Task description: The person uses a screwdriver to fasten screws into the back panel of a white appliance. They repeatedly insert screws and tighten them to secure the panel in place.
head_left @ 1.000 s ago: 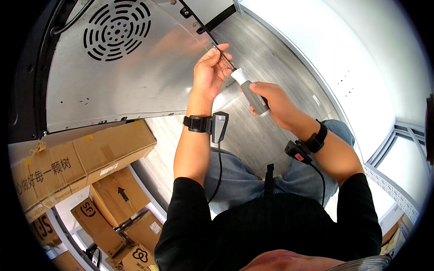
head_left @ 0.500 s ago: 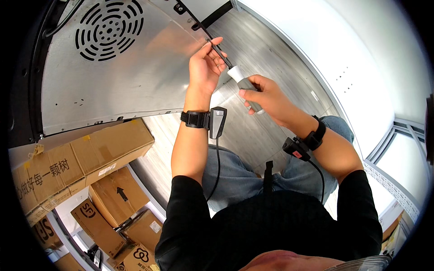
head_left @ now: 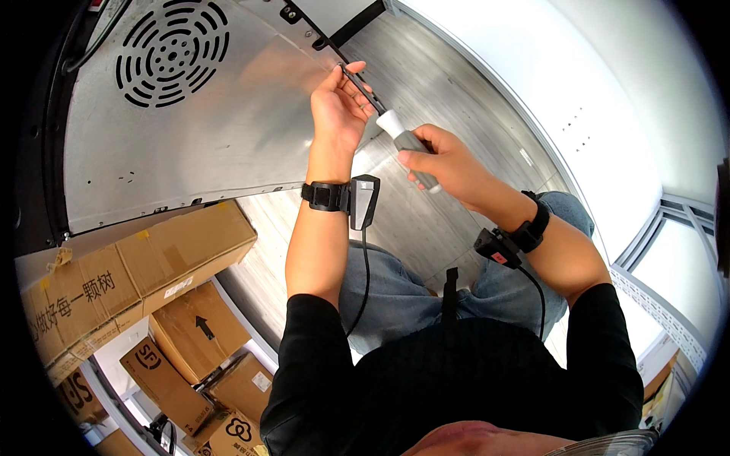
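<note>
My right hand (head_left: 441, 161) is wrapped round the grey and white handle of a screwdriver (head_left: 414, 148). Its dark shaft runs up and left to my left hand (head_left: 341, 110), whose thumb and forefinger close round the tip end. The tip meets the edge of a bare metal panel (head_left: 205, 144), which has a round pattern of vent slots. Whether a screw sits at the tip is hidden by my fingers. Black brackets (head_left: 290, 13) and small screws line the panel edge above my left hand.
A long cardboard box (head_left: 144, 266) lies below the panel at the left, with several more cartons (head_left: 199, 332) beneath it. A white wall-like surface (head_left: 570, 91) curves along the right, beside a metal frame (head_left: 669, 251). Wrist straps with cabled devices (head_left: 365, 202) are on both my arms.
The panel and both my hands appear shifted slightly left in the picture. My grip on the screwdriver looks the same.
</note>
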Tool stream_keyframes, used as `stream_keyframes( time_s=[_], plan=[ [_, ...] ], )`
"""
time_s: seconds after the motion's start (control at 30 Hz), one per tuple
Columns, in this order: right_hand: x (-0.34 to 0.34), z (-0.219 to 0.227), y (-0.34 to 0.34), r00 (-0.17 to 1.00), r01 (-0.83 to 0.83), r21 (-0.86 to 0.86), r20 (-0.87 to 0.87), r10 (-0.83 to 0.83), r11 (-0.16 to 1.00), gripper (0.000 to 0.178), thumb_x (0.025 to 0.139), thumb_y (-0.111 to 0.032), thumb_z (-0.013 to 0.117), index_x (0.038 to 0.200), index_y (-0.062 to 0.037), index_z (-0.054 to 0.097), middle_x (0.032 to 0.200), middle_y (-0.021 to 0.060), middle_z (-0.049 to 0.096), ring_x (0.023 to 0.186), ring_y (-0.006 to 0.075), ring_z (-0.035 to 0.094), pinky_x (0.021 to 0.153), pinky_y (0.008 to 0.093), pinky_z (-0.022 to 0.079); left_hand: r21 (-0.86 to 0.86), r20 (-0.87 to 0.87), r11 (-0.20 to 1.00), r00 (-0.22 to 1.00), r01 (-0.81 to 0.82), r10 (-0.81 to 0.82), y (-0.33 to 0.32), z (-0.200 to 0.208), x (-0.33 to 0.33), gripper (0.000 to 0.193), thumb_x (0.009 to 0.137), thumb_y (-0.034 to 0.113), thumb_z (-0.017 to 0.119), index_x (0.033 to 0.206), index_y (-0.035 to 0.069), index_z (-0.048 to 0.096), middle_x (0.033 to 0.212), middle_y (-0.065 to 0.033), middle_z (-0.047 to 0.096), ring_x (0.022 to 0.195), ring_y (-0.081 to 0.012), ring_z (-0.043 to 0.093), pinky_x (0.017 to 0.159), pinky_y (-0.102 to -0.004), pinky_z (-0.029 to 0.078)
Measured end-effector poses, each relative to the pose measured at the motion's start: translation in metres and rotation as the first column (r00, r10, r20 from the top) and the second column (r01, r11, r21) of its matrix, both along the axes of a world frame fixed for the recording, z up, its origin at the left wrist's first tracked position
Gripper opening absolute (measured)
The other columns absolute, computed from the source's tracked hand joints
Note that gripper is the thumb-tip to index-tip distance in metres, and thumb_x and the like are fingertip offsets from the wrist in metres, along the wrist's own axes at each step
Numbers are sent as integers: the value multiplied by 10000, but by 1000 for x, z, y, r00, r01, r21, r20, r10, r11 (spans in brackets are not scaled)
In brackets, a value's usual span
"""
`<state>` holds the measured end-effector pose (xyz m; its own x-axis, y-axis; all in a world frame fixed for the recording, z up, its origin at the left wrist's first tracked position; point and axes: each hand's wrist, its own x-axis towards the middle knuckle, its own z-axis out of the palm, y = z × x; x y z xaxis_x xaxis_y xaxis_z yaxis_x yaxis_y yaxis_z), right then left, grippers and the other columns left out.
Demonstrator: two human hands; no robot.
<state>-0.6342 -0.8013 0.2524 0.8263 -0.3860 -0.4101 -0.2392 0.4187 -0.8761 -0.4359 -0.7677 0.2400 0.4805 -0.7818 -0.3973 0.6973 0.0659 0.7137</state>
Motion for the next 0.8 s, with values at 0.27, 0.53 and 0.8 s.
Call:
stream_keyframes(
  time_s=[0.27, 0.53, 0.8],
  plan=[
    [-4, 6, -2, 999, 39, 19, -26, -38, 999, 228, 862, -187, 607, 993, -16, 533, 861, 30, 538, 726, 96, 548, 592, 244, 446, -130, -38, 991, 999, -18, 13, 3, -7, 3, 323, 974, 232, 362, 1024, 23, 603, 696, 1, 565, 662, -118, 551, 604, -266, 459],
    [-4, 7, -3, 1000, 20, 36, -4, -20, 999, 215, 873, -186, 593, 999, -23, 534, 864, 20, 527, 737, 95, 547, 606, 249, 451, -91, 23, 992, 996, -87, 90, -2, -3, -5, 328, 984, 244, 350, 1065, 39, 593, 677, 4, 570, 612, -89, 524, 553, -243, 404],
    [-3, 7, -4, 999, 43, 27, -15, -43, 999, 230, 871, -194, 598, 1016, -24, 541, 885, 21, 537, 747, 97, 553, 613, 252, 452, -135, 25, 985, 994, -106, 110, -2, -12, -4, 313, 987, 203, 353, 1061, 18, 594, 698, -8, 572, 615, -93, 526, 571, -249, 440]
  ],
)
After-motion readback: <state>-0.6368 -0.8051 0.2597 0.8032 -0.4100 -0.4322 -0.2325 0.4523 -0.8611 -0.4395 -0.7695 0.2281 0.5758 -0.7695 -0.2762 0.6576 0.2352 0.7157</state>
